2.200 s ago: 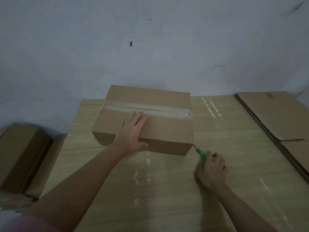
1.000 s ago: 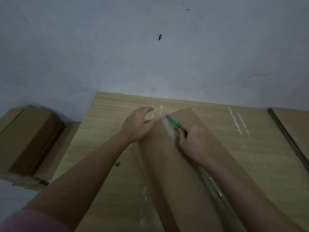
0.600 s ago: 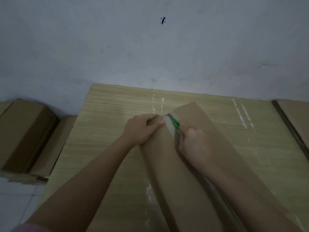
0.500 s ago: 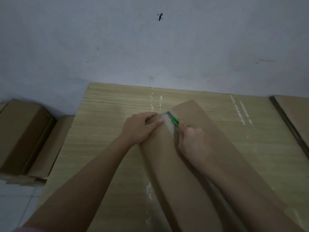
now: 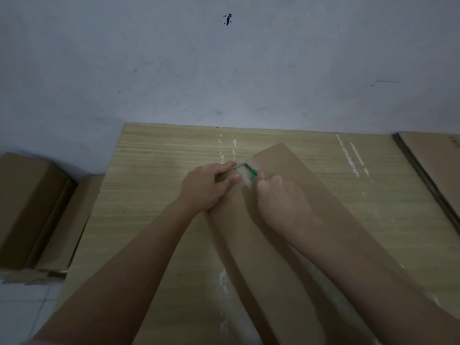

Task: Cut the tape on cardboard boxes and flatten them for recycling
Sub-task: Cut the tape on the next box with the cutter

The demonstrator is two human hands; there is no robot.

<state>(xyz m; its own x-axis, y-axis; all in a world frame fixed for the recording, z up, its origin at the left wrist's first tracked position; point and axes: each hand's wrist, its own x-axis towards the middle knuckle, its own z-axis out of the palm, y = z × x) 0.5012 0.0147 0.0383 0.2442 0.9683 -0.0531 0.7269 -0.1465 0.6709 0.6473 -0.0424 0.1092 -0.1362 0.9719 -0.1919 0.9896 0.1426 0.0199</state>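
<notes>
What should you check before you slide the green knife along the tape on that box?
1. Left hand grips the far end of the box to steady it: ok.
2. Right hand holds the green cutter: ok.
3. Blade set on the tape: cannot tell, too blurred.
4. Left fingertips clear of the blade: not ok, right beside it.
5. Box resting on the wooden board: ok.

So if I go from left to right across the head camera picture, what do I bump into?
Cardboard boxes on the floor → left hand → green cutter → right hand → flattened cardboard stack.
</notes>
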